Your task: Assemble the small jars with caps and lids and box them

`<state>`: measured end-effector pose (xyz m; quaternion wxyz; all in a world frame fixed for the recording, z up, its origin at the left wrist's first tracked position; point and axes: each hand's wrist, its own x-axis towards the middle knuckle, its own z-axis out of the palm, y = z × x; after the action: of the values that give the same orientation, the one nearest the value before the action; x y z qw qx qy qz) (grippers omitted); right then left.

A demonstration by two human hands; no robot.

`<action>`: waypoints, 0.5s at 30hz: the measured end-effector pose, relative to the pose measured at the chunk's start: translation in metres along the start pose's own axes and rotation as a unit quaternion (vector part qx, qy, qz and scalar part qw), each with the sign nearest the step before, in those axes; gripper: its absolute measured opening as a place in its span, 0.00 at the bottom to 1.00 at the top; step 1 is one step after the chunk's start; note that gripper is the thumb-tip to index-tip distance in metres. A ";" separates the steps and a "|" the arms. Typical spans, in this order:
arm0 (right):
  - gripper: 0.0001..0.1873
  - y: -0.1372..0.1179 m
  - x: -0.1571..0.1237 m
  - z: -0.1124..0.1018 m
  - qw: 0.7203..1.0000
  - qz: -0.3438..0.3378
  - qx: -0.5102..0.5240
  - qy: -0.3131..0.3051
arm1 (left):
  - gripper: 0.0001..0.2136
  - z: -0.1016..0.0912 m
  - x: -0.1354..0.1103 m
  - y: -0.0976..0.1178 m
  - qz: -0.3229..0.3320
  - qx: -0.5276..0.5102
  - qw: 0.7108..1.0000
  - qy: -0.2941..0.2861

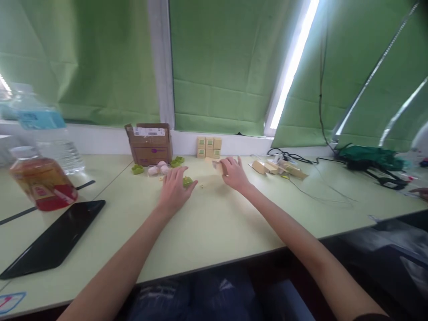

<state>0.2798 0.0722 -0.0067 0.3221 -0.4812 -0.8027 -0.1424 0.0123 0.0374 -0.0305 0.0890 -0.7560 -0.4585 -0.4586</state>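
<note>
My left hand (174,189) is just above the table, thumb and fingers spread apart. A small green flower-shaped piece (187,181) shows in the gap behind its thumb; I cannot tell whether they touch. To the right, my right hand (234,174) is closed on a small tan cardboard box (218,166), partly covered by the fingers. Beyond the left hand are pale pink round items (154,170) in a clear tray, with more green pieces (137,169) beside them. Several small tan boxes with green labels (209,143) stand stacked against the wall.
A brown carton (150,145) stands at the back. On the left are a water bottle (55,133), a red drink bottle (42,180) and a black tablet (55,238). Flattened cardboard pieces (277,168), cables (297,157) and a green bag (371,157) lie on the right.
</note>
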 end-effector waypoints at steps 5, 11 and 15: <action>0.28 -0.045 0.009 -0.007 0.989 -0.012 0.131 0.072 | 0.29 -0.008 0.002 0.017 0.013 -0.129 0.991 0.014; 0.26 -0.077 -0.022 0.020 0.986 -0.036 0.153 0.061 | 0.33 -0.011 -0.004 0.032 -0.033 -0.243 0.966 -0.082; 0.26 -0.078 -0.027 0.014 0.985 -0.045 0.138 0.090 | 0.18 -0.016 -0.008 0.040 -0.013 -0.240 0.966 -0.096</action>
<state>0.2163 0.0226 -0.0287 0.4499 -0.3809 -0.8030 -0.0877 0.0326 0.0015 -0.0161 -0.1457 -0.7899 -0.3507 -0.4815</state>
